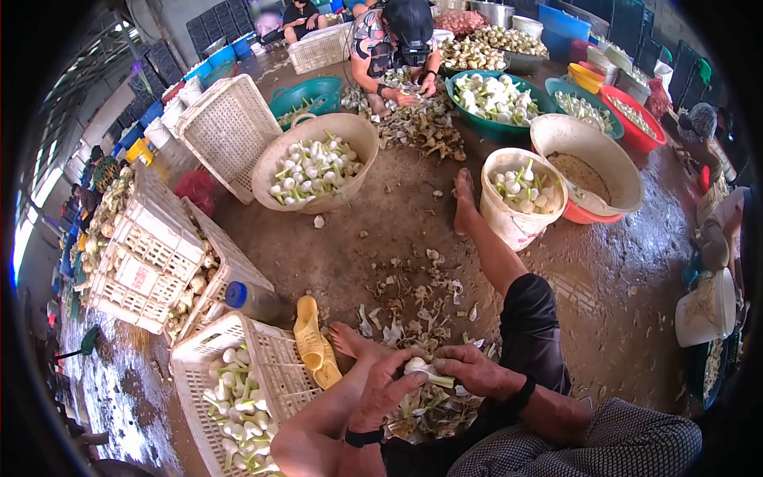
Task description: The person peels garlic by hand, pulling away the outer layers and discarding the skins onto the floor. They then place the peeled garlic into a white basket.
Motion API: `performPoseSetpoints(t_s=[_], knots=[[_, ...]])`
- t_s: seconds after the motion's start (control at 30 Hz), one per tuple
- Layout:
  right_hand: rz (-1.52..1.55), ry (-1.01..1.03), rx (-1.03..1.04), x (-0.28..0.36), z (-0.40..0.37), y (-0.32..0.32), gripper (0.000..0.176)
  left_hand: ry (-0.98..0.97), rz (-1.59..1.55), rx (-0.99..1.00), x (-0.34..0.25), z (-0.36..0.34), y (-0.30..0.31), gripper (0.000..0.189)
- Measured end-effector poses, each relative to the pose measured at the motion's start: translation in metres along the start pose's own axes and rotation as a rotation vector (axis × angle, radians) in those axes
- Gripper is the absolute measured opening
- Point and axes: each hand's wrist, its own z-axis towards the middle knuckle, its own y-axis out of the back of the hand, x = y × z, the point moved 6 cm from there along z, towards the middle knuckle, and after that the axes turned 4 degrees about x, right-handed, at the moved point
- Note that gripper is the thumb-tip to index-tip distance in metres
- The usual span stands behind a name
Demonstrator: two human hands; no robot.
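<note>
Both my hands meet low in the middle of the view on one white bulb with a green stalk. My left hand wraps the bulb from the left, with a black band on its wrist. My right hand pinches the stalk end from the right. Under the hands lies a heap of peelings and trimmed stalks. My bare left foot rests beside a yellow sandal, and my right leg stretches out toward a white bucket of bulbs.
A white crate of bulbs stands at my left, with stacked white crates behind it. A tan basin of bulbs and an empty tan basin sit farther out. Another person works seated across the wet floor among green and red basins.
</note>
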Motion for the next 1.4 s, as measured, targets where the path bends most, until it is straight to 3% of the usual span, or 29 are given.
performPoseSetpoints(t_s=[0.2, 0.33, 0.4, 0.5, 1.13, 1.2, 1.4], knots=[[0.355, -0.068, -0.009, -0.019, 0.001, -0.004, 0.031, -0.014, -0.064, 0.026, 0.006, -0.001, 0.003, 0.041], [0.396, -0.048, 0.017, -0.021, 0.002, -0.005, 0.030, -0.043, -0.134, 0.036, 0.003, -0.002, 0.001, 0.044], [0.533, -0.107, -0.067, -0.021, 0.001, -0.006, 0.027, -0.044, -0.215, 0.044, 0.003, -0.004, 0.000, 0.048], [0.624, -0.036, -0.028, -0.014, 0.002, -0.004, 0.024, -0.101, -0.255, 0.012, -0.003, -0.006, -0.002, 0.051], [0.883, -0.032, 0.112, -0.005, 0.001, -0.004, 0.021, -0.172, -0.513, 0.105, 0.003, -0.005, -0.003, 0.049], [0.913, 0.022, 0.222, -0.005, 0.004, -0.002, 0.022, -0.175, -0.525, 0.130, 0.000, -0.006, -0.004, 0.049], [0.928, 0.080, 0.089, 0.000, 0.004, 0.008, 0.023, -0.209, -0.563, 0.144, 0.014, -0.005, 0.000, 0.047]])
